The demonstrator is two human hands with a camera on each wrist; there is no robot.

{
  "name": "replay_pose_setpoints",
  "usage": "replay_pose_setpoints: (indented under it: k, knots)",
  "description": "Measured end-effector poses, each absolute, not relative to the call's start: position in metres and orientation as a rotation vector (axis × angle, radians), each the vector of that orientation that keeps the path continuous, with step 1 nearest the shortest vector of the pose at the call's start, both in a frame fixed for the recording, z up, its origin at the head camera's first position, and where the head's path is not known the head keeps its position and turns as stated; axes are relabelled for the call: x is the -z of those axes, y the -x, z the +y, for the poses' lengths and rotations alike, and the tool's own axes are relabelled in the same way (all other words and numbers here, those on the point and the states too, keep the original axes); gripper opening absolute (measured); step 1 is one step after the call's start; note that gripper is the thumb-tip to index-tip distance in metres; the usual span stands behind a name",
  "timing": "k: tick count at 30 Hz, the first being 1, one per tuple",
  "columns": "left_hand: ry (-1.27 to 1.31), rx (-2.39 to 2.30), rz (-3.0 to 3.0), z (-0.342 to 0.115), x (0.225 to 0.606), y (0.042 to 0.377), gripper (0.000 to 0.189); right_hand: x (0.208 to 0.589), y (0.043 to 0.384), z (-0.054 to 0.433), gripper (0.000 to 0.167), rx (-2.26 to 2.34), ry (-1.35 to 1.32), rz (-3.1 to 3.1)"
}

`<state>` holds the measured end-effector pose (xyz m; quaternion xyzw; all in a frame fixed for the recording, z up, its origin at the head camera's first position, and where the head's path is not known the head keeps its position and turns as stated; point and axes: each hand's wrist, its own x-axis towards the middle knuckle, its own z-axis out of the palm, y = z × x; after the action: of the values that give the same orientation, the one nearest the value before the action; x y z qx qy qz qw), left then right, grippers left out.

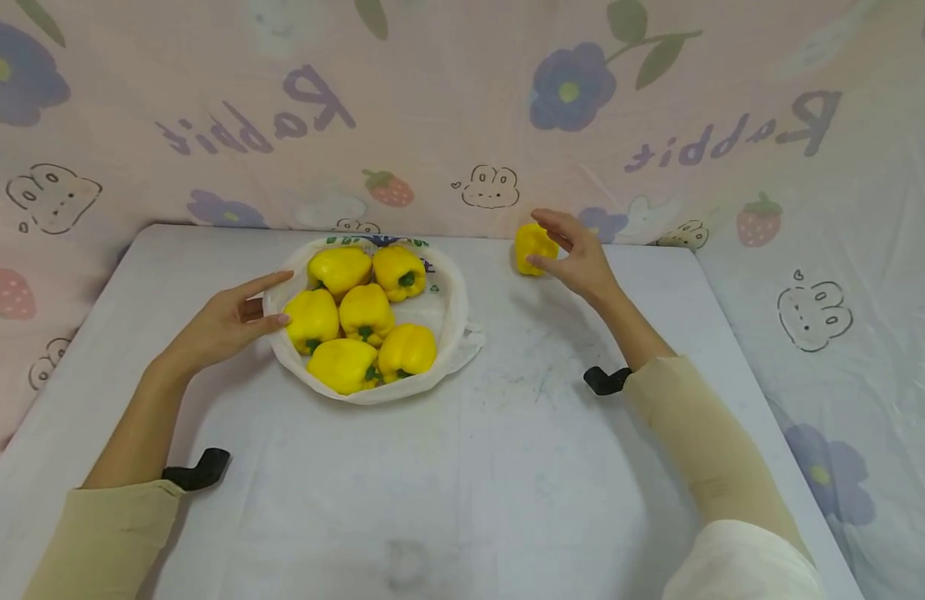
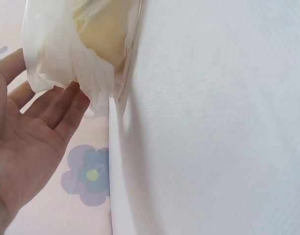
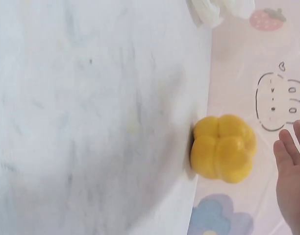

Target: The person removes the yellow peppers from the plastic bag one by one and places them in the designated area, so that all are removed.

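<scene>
A white plastic bag (image 1: 451, 358), its rim spread into a round opening, stands at the left of the table. Several yellow bell peppers (image 1: 367, 312) with green stems lie inside. At the bag's left side my left hand (image 1: 221, 329) holds the rim, thumb and forefinger over the edge; the left wrist view shows its other fingers against the outside of the plastic. One more yellow bell pepper (image 3: 222, 148) stands alone near the table's far edge. My right hand (image 1: 578, 258) is beside this pepper, thumb and fingers spread apart, and a gap to it shows in the right wrist view.
A white cloth covers the table (image 1: 402, 500). Behind its far edge hangs a pink curtain (image 1: 447, 108) with rabbits, flowers and strawberries. A black curved piece sticks out at each sleeve cuff, one on the left (image 1: 200, 471) and one on the right (image 1: 605, 381).
</scene>
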<state>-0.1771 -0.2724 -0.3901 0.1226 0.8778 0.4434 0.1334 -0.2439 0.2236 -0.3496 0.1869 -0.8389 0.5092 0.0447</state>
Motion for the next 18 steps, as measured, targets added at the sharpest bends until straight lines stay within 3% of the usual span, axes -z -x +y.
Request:
replay_pose_setpoints:
  k: [8, 18]
  knots:
    - [-0.363, -1.267, 2.555, -0.272, 0.388, 0.178, 0.067, 0.343, 0.228, 0.205, 0.054, -1.589, -0.746, -2.491]
    - [-0.361, -1.303, 2.541, -0.272, 0.388, 0.175, 0.066, 0.360, 0.226, 0.190, 0.065, -1.797, -0.827, -2.474]
